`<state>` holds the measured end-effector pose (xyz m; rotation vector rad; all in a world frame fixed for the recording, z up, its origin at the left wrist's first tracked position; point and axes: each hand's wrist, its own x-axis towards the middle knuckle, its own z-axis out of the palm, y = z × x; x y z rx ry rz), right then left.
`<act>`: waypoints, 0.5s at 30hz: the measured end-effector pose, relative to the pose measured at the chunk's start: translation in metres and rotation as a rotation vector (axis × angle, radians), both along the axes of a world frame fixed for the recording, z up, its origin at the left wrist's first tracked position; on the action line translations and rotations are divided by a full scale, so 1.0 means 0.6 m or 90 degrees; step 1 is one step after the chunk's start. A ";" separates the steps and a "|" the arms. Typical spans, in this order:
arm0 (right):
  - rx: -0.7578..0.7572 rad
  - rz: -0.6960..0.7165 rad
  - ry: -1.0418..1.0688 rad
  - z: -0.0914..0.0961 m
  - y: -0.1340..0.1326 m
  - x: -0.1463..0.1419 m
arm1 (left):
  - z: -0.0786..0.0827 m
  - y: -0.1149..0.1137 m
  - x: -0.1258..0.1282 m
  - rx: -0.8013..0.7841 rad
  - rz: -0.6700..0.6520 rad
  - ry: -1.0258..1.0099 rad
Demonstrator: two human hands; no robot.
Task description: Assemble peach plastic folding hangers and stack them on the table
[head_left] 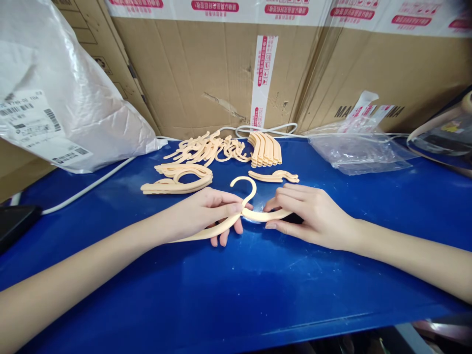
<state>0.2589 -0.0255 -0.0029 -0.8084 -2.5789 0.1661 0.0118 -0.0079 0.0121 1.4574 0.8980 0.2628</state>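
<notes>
A peach plastic hanger (pixel 246 189) lies on the blue table (pixel 236 285) between my two hands, hook pointing away from me. My left hand (pixel 208 212) is closed round the hanger's left arm, fingers curled under it. My right hand (pixel 313 214) pinches the right arm near the hook joint, thumb below and fingers on top. Behind the hanger lie loose peach hanger parts: a stack of arms (pixel 179 179) at the left, a tangle of hooks (pixel 210 147), a neat row of pieces (pixel 265 149), and one single arm (pixel 273 176).
Cardboard boxes (pixel 228 73) wall the back of the table. A white plastic bag (pixel 55 98) with labels sits at the left, a clear plastic bag (pixel 354 150) at the right. A white cable (pixel 88 187) runs across the left. A dark object (pixel 14 223) lies at the left edge.
</notes>
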 end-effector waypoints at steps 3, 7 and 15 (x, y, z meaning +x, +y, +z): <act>0.122 -0.018 0.007 0.002 -0.002 -0.001 | -0.001 0.001 0.000 -0.002 -0.010 -0.007; 0.295 -0.017 0.011 0.007 -0.014 -0.001 | -0.005 0.003 0.000 -0.009 -0.011 -0.020; 0.248 0.120 -0.041 0.005 -0.029 -0.006 | -0.006 0.002 -0.001 -0.013 -0.011 -0.035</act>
